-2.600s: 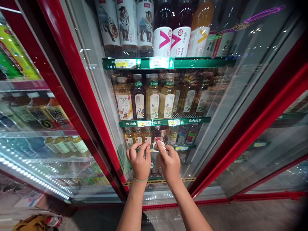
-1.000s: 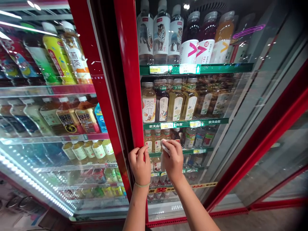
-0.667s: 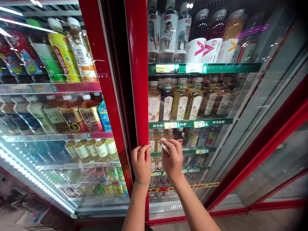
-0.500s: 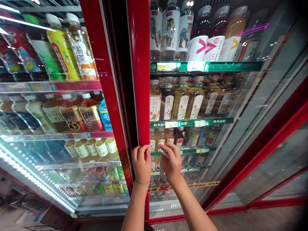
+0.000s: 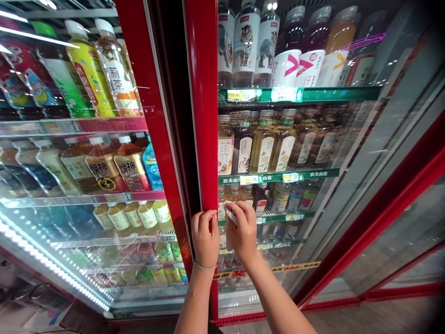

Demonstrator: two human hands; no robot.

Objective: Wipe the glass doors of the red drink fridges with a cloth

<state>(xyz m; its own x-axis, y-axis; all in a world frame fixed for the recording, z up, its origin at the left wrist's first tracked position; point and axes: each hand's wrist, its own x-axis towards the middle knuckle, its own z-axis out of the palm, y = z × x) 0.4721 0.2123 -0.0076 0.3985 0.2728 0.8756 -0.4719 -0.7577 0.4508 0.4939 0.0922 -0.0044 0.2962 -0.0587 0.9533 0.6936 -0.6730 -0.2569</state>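
Note:
My left hand (image 5: 206, 242) is closed around the edge of the red door frame (image 5: 204, 120), fingers curled over it at mid height. Just right of it, my right hand (image 5: 244, 234) pinches a small white wipe (image 5: 230, 212), either tissue or cloth. The wipe is up against the glass door (image 5: 295, 253), close beside the red frame. Most of it is hidden by my fingers. Through the glass, behind my right hand, small bottles (image 5: 261, 200) stand on a green-edged shelf (image 5: 299, 217).
The left cooler (image 5: 135, 93) has a red frame and several shelves of bottled drinks. Large bottles (image 5: 246, 44) fill the top shelf behind the right glass. A yellow strip (image 5: 295, 267) with lettering crosses that door low down. Grey floor (image 5: 382, 315) shows at lower right.
My right hand has slid a little left and slightly up with the white wipe, closer to the red frame. My left hand stays at the frame.

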